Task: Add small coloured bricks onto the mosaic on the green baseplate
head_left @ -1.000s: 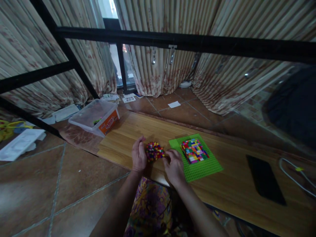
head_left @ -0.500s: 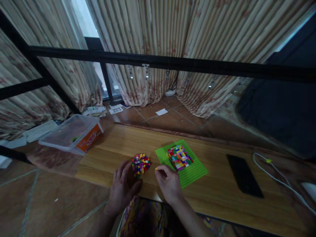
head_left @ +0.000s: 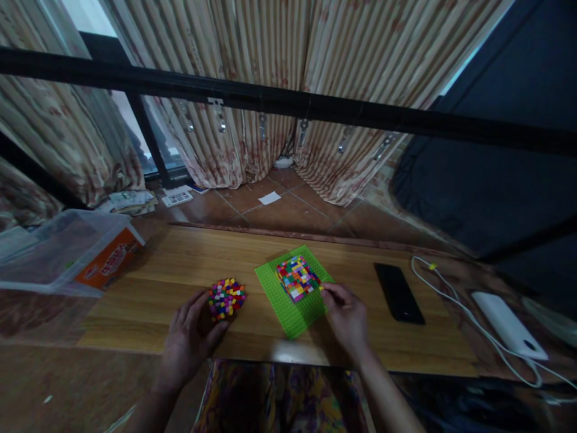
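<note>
A person's right hand pinches a small yellow brick between thumb and fingers at the right-hand edge of a brick block on a wooden table. Whether the yellow piece touches the block cannot be told, and it is too small to show which way it points.

The block, a tight patchwork of red, yellow, blue, white, green, pink and orange, stands raised on a bright green sheet covered in studs. It sits toward the sheet's far end, leaving bare green on the near side. The sheet lies flat and askew, its long axis running from far left to near right, with one corner aimed at the table's near edge. The block's sides run roughly parallel to the sheet's, and its slightly longer direction follows the same slant.

To the left, the left hand rests half open, thumb and fingers curved about the near left side of a loose heap of bricks. The heap is roundish, with no clear long axis, its mixed pieces turned every way. A black phone lies flat right of the sheet.
</note>
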Demonstrator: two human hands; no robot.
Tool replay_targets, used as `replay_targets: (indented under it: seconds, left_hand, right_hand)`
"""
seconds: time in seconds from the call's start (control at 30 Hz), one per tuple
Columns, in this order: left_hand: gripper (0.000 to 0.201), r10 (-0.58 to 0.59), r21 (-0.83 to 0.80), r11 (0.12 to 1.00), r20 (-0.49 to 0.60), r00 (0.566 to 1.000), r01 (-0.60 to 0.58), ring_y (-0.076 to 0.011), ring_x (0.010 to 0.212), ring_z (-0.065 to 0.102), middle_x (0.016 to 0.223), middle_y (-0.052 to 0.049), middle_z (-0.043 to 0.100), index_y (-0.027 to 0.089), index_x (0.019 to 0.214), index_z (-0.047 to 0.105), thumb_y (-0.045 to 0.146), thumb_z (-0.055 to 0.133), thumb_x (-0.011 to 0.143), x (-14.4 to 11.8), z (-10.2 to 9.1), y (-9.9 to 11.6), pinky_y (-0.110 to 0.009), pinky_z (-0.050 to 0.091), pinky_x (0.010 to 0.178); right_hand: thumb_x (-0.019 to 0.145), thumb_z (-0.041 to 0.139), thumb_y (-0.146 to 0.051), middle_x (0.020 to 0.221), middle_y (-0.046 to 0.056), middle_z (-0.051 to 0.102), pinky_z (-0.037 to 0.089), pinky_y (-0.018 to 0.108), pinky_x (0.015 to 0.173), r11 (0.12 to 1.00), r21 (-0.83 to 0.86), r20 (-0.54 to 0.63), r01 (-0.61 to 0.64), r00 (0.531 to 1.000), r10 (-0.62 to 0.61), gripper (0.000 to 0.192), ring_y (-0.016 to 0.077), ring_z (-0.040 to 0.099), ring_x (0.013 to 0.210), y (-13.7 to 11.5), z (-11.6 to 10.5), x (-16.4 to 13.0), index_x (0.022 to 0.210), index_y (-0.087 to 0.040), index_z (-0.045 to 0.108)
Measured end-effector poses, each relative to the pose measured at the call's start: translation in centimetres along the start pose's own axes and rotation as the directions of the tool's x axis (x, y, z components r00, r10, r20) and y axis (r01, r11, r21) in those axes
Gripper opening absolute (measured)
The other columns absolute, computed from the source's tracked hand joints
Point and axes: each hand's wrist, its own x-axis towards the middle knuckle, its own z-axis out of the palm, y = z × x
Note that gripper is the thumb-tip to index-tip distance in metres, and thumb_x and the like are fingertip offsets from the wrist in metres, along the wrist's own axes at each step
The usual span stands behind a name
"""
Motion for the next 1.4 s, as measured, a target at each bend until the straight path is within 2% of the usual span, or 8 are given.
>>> replay_targets:
  seconds: [0.17, 0.47, 0.83, 1.2, 1.4]
  left_hand:
    - [0.054, -0.013, -0.033, 0.999, 0.004, 1.000, 0.013, -0.0286, 0.117, 0.054, 0.131, -0.010, 0.056, 0.024, 0.132, 0.045, 0.050, 0.054, 0.086, -0.1, -0.4, 0.4, -0.048, 0.047, 0.097]
    - [0.054, -0.045, -0.077, 0.996, 0.028, 0.999, 0.047, -0.0278, 0.120, 0.053, 0.132, -0.010, 0.055, 0.024, 0.133, 0.045, 0.049, 0.054, 0.086, -0.1, -0.6, 0.7, -0.047, 0.045, 0.100]
    - [0.050, -0.062, -0.095, 0.993, 0.013, 0.998, 0.063, -0.0264, 0.119, 0.053, 0.132, -0.009, 0.056, 0.024, 0.131, 0.047, 0.046, 0.054, 0.086, -0.1, -1.0, 1.4, -0.045, 0.046, 0.100]
    - [0.049, -0.033, -0.070, 0.997, 0.004, 0.999, 0.033, -0.0256, 0.118, 0.054, 0.131, -0.011, 0.056, 0.021, 0.130, 0.048, 0.043, 0.056, 0.087, -0.2, -0.8, 1.0, -0.043, 0.047, 0.100]
    - [0.049, -0.058, -0.104, 0.993, 0.002, 0.998, 0.058, -0.0258, 0.120, 0.053, 0.131, -0.011, 0.057, 0.021, 0.130, 0.049, 0.044, 0.055, 0.087, -0.3, -0.8, 0.9, -0.043, 0.045, 0.102]
  right_hand:
    - [0.088, 0.051, -0.024, 0.091, 0.007, 0.070, 0.052, 0.031, 0.074, 0.987, -0.107, 0.057, 0.120, 0.992, -0.114, 0.021, 0.0186, 0.065, 0.083, -0.6, 1.6, 0.9, 0.092, -0.021, 0.072]
    - [0.088, 0.051, -0.017, 0.092, 0.005, 0.069, 0.051, 0.031, 0.079, 0.932, -0.295, 0.112, 0.210, 0.976, -0.184, 0.023, 0.0182, 0.065, 0.083, 0.2, 2.8, 1.7, 0.089, -0.023, 0.073]
    - [0.087, 0.056, -0.021, 0.085, 0.004, 0.066, 0.051, 0.028, 0.070, 0.924, -0.309, 0.044, 0.223, 0.974, -0.221, 0.017, 0.0168, 0.063, 0.077, 0.7, 2.7, 1.5, 0.083, -0.022, 0.072]
    - [0.089, 0.050, -0.020, 0.090, 0.006, 0.066, 0.052, 0.029, 0.074, 0.898, -0.348, 0.118, 0.271, 0.962, -0.244, 0.023, 0.0170, 0.064, 0.080, 0.6, 2.7, 1.2, 0.084, -0.020, 0.073]
    - [0.089, 0.052, -0.021, 0.088, 0.006, 0.065, 0.053, 0.029, 0.072, 0.899, -0.344, 0.078, 0.271, 0.963, -0.260, 0.022, 0.0169, 0.064, 0.077, 0.8, 2.7, 1.5, 0.083, -0.018, 0.073]
